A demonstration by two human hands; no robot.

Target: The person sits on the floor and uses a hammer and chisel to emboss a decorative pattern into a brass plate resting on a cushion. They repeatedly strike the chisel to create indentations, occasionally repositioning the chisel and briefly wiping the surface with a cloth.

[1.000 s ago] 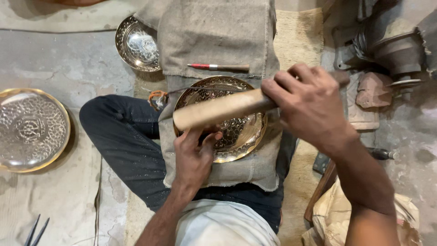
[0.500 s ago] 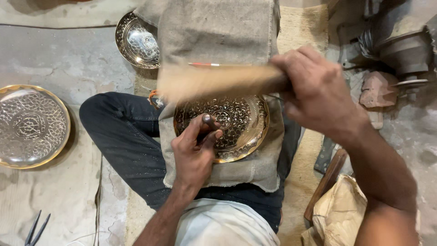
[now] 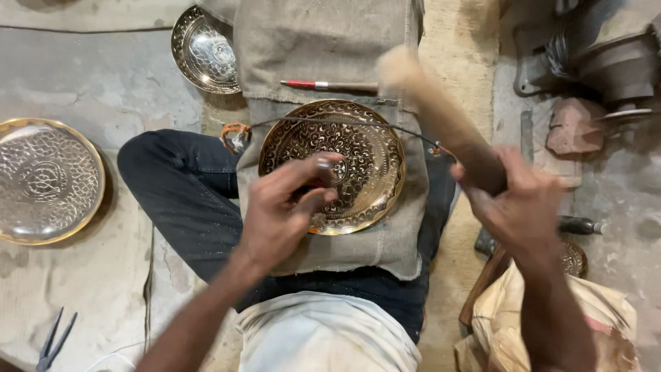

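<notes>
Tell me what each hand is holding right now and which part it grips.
The right hand grips a wooden mallet by its lower end. The left hand pinches a small metal punch near its top, tip on the engraved brass plate.

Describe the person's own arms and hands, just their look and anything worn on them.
Both forearms are bare to the lower picture edge, with no sleeves, gloves, watch or bracelets in view. The left hand shows a metal cap or ring at one fingertip. The right hand is motion-blurred, so rings cannot be ruled out.
</notes>
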